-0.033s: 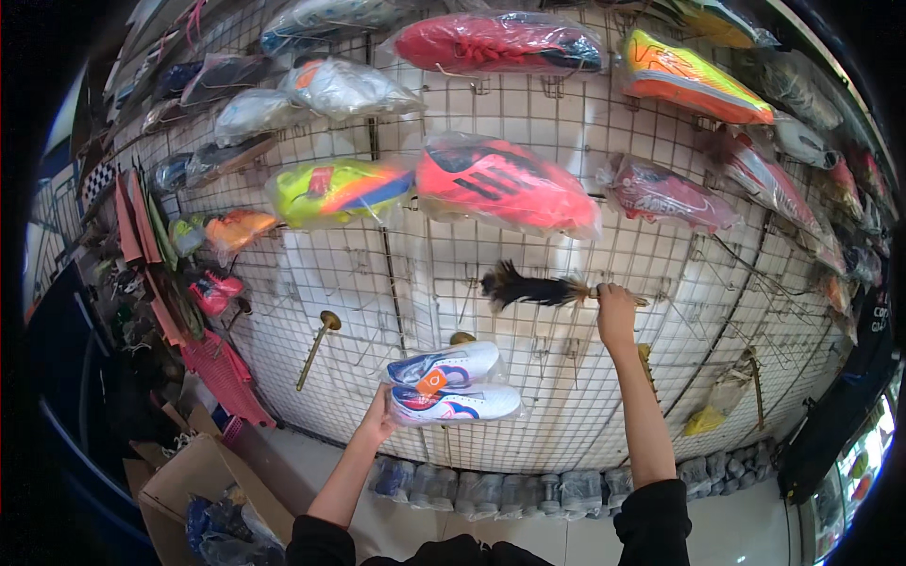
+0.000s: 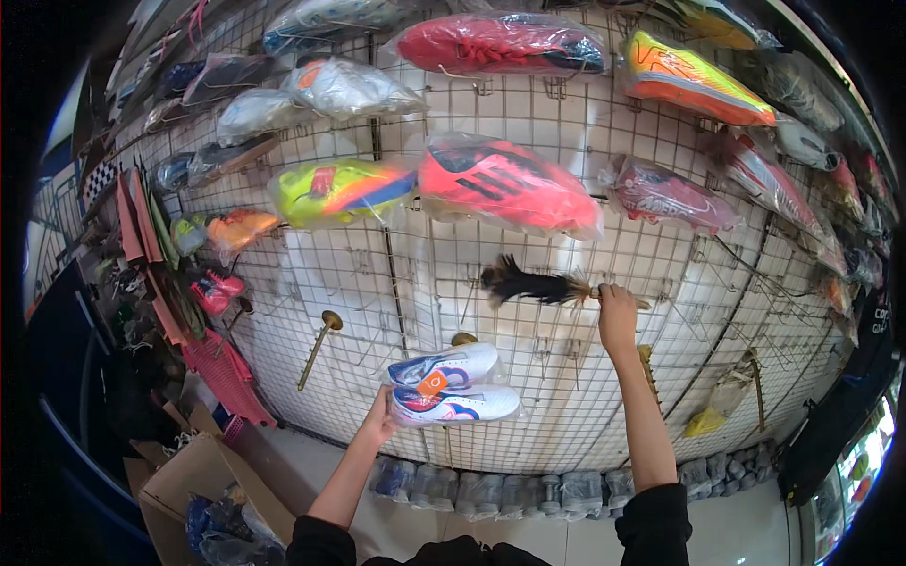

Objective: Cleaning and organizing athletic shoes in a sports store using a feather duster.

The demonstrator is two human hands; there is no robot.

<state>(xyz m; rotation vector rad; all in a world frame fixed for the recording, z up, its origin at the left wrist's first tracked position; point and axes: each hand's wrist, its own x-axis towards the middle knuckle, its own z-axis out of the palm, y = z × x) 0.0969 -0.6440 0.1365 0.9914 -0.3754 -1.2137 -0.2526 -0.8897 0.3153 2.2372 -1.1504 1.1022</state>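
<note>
My left hand [image 2: 378, 415] grips a pair of white shoes [image 2: 458, 406] with blue and pink patterns, wrapped in clear plastic with an orange tag. The pair is held sideways, soles away from each other not visible, in front of the wire grid. Farther right and higher, my right hand [image 2: 618, 311] is closed round the handle of a feather duster [image 2: 538, 285]. Its dark feathers point left, with paler tufts near the handle. The duster is below a bright pink shoe [image 2: 510, 189] in plastic and apart from it.
A wire grid wall [image 2: 566, 377] carries bagged shoes on hooks, including a yellow-green shoe [image 2: 344, 191] and an orange-yellow one [image 2: 698, 80]. Brass-coloured rods [image 2: 316, 354] jut out lower down. Wrapped grey dumbbells [image 2: 519, 492] line the wall's foot. An open cardboard box [image 2: 179, 495] stands lower left.
</note>
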